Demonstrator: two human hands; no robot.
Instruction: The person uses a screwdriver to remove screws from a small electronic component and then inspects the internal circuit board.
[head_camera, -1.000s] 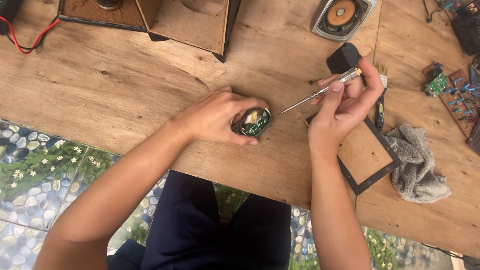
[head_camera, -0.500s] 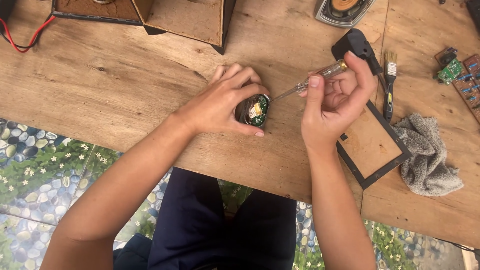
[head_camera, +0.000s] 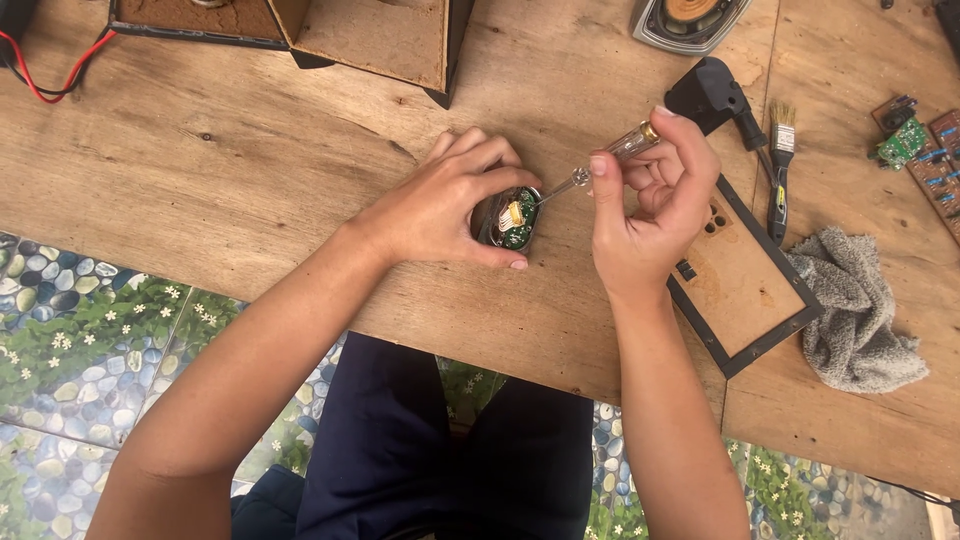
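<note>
Two hands of mine are at work over the wooden table (head_camera: 250, 180). My left hand (head_camera: 450, 205) is curled closed around a small round electronic part (head_camera: 510, 220), thumb below and fingers arched over its top, pinning it against the tabletop near the front edge. Its open face shows a green circuit board with a pale connector on it.

My right hand (head_camera: 650, 210) is closed on a small screwdriver (head_camera: 600, 165) with a clear handle, pinched between thumb and fingertips, the index finger curved over the handle's brass-coloured end. The thin metal shaft slants down to the left, and its tip touches the part at the connector, just beside my left index finger.

Just to the right of my right wrist lies a flat brown panel with a black frame (head_camera: 745, 285), tilted on the table. Beyond it rest a small paintbrush (head_camera: 780, 165) and a black plastic piece (head_camera: 712, 95), with a crumpled grey cloth (head_camera: 860, 305) further right. Green circuit boards (head_camera: 915, 145) sit at the far right edge, a speaker (head_camera: 690, 20) at the top, and an open wooden box (head_camera: 370, 35) with red wire (head_camera: 60, 75) at the upper left.
</note>
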